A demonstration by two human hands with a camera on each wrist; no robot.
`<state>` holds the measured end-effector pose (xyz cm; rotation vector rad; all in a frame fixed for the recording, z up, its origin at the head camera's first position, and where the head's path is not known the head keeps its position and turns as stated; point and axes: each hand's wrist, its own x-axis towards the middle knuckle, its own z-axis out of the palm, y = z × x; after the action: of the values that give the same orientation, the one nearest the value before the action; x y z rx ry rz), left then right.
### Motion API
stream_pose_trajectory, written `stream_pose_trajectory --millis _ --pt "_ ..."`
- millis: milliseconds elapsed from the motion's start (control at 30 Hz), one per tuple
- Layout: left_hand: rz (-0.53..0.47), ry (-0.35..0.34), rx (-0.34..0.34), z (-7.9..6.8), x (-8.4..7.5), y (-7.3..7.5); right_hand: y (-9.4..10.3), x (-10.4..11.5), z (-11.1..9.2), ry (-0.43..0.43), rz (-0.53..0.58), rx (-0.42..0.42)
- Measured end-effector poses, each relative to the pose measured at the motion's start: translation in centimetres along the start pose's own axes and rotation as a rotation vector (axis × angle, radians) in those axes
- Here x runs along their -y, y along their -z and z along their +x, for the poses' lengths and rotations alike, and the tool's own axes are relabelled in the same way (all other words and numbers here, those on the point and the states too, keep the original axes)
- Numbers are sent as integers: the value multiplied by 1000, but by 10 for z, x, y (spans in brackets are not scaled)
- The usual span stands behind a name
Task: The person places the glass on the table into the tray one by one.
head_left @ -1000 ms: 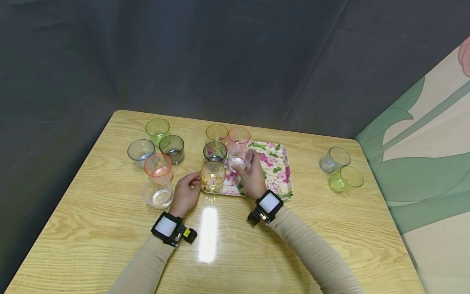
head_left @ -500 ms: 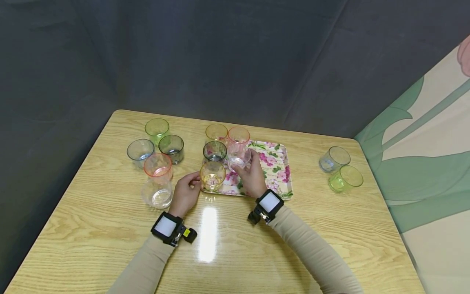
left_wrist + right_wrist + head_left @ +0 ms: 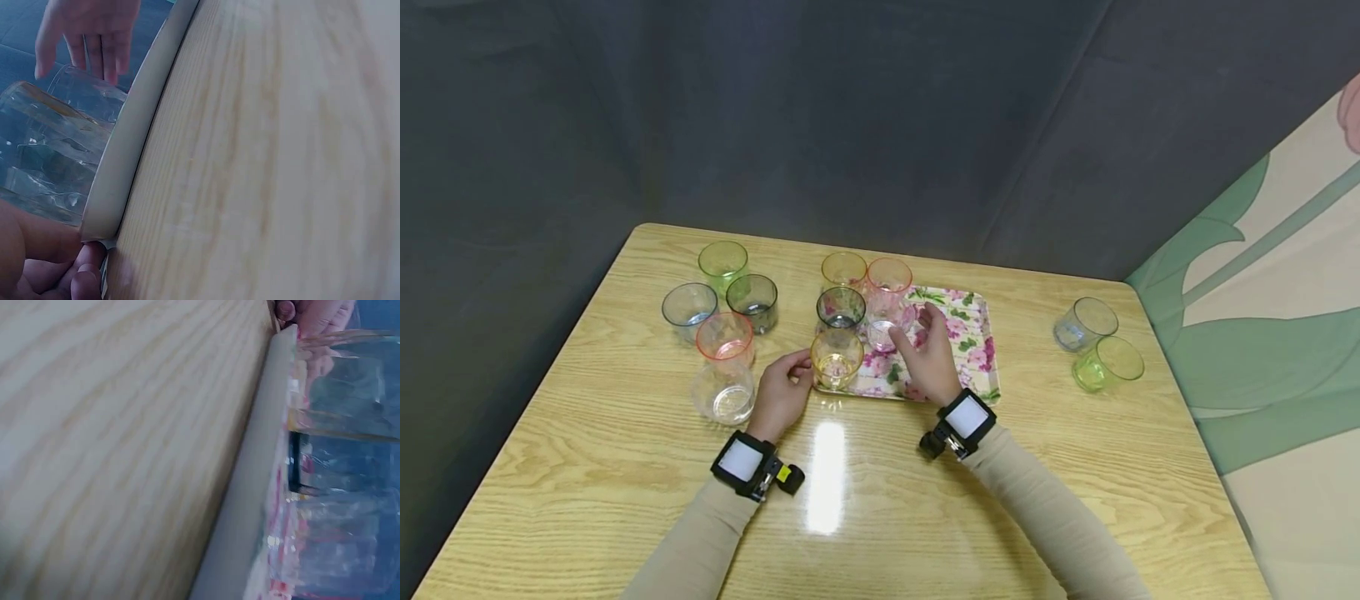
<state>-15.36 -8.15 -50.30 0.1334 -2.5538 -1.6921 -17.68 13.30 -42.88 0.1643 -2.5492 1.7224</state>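
Note:
My left hand (image 3: 781, 398) pinches the left front corner of a floral tray (image 3: 958, 387). In the left wrist view its thumb lies above the tray rim (image 3: 115, 187) and its curled fingers below. My right hand (image 3: 931, 358) is held over the tray, thumb and fingers spread and holding nothing, just right of a clear glass (image 3: 880, 333). That glass stands on the tray beside a dark grey glass (image 3: 840, 312). A yellow glass (image 3: 837, 362) is at the front left, near my left hand. Behind are a second yellow glass (image 3: 842, 271) and a pink glass (image 3: 889, 279).
Left of the tray stand a green glass (image 3: 723, 265), a blue glass (image 3: 690, 311), a dark glass (image 3: 756, 308), a red-rimmed glass (image 3: 725, 342) and a clear glass (image 3: 726, 396). At the right are a blue glass (image 3: 1082, 325) and a green glass (image 3: 1105, 367).
My right hand has let go of the clear glass and moved slightly right, its fingers spreading. The clear glass stays on the tray. My left hand keeps its place at the corner.

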Motion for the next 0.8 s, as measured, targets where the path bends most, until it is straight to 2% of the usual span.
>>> stream_pose_trajectory --millis 200,367,467,633,800 --pt "3 -8 -3 1 1 1 22 4 -7 59 14 -71" --pt "-2 -10 -5 1 1 1 49 5 -8 140 42 -137" --pt "2 -7 -4 1 2 1 67 2 -7 155 71 -181" --pt "4 -12 -4 1 2 2 101 -17 -1 139 80 -285" --pt "2 -16 4 0 2 1 141 -40 -2 136 75 -444"
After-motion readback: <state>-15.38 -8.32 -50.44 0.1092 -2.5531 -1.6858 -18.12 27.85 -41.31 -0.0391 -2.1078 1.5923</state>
